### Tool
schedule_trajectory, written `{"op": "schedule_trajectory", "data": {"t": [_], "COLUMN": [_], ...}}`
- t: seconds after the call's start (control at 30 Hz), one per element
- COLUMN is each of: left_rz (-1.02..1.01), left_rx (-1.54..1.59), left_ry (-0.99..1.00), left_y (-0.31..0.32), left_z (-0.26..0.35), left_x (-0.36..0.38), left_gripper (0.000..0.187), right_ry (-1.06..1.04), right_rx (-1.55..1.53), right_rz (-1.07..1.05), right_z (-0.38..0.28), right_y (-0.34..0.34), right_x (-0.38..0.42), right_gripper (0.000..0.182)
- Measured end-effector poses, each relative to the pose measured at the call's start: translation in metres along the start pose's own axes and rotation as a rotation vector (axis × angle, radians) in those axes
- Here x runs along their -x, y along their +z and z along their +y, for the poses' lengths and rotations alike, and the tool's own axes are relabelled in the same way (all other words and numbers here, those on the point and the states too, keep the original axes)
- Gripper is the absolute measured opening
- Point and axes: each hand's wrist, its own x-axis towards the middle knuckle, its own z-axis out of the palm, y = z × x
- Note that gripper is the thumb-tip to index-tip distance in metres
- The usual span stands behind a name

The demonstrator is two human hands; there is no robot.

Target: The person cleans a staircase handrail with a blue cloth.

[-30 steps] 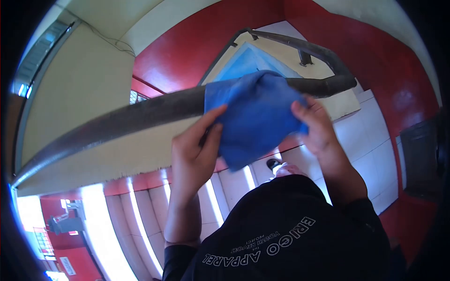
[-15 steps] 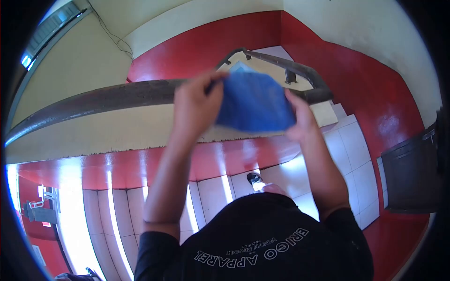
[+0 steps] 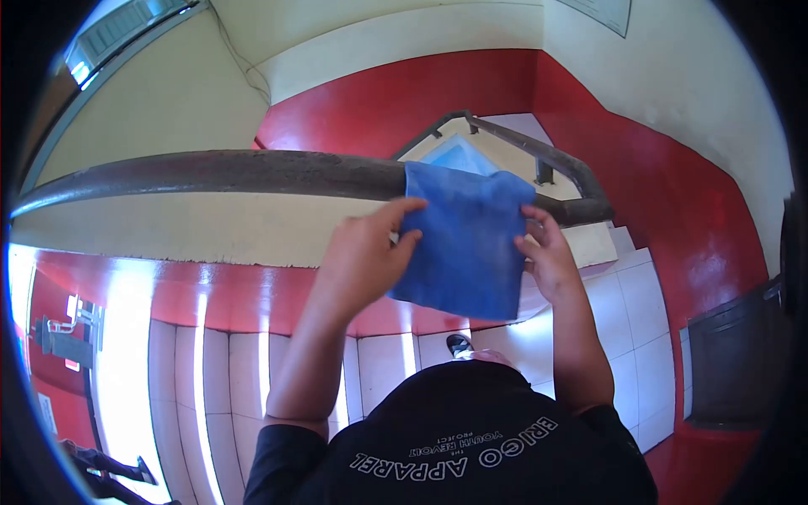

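Note:
A blue cloth (image 3: 467,244) hangs over the dark handrail (image 3: 278,174), its lower part spread in front of the rail. At the cloth's left edge is my left hand (image 3: 366,257), its index finger and thumb apart and touching the fabric. My right hand (image 3: 549,252) is at the opposite edge, with fingertips spaced apart against the cloth. The cloth hides the stretch of rail behind it.
A cream ledge (image 3: 210,227) runs below the rail. Tiled stairs (image 3: 244,362) descend on the left. A light blue diamond-shaped patch (image 3: 454,151) shows behind the cloth. Someone's dark-clothed legs (image 3: 105,463) appear at lower left, and a dark door (image 3: 728,362) at right.
The blue cloth was bunched between my two hands above the rail. It now hangs down flat over the rail, and both hands have lowered to its side edges with fingers spread.

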Motion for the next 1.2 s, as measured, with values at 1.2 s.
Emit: {"op": "schedule_trajectory", "data": {"t": [1.2], "left_rz": [0.048], "left_rx": [0.061], "left_ry": [0.035], "left_y": [-0.044], "left_z": [-0.003], "left_x": [-0.03], "left_gripper": [0.03], "right_ry": [-0.126], "right_rx": [0.136], "right_rz": [-0.023], "right_z": [-0.067], "right_y": [0.037], "right_x": [-0.036], "right_gripper": [0.066]}}
